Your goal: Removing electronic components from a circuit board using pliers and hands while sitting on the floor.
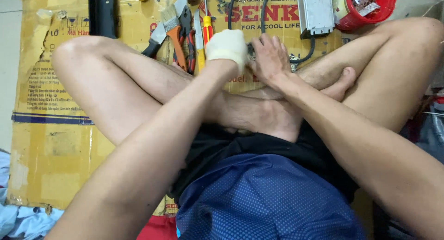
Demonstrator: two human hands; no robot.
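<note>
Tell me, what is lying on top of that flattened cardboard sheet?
On the cardboard: a paintbrush, pliers, a screwdriver, black cables and a grey metal box. The hands cover what lies beneath them.

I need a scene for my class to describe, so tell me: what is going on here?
A person sits cross-legged on flattened cardboard. The left hand, in a pale glove, and the bare right hand meet over a small dark part that the fingers mostly hide. Beyond them lie a brush, pliers, a screwdriver, a metal box and a red basket.
</note>
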